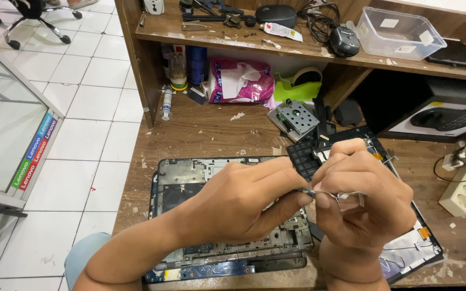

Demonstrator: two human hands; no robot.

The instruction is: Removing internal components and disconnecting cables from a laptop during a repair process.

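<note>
I have both hands up over the worktop (211, 132): my left hand (244, 202) and my right hand (365, 202) are pinched together on a thin, bent silver metal strip (330, 194), fingertips closed tight on it from either side. Directly beneath them lies the opened grey laptop base with its bare frame and blue circuit board (190, 186), and the black keyboard panel (306, 156) sits loose beside it, so I judge the stripping-down well advanced though parts remain in the shell. Beyond rest a perforated silver drive bracket (296, 117) and a pink tissue pack (241, 81).
</note>
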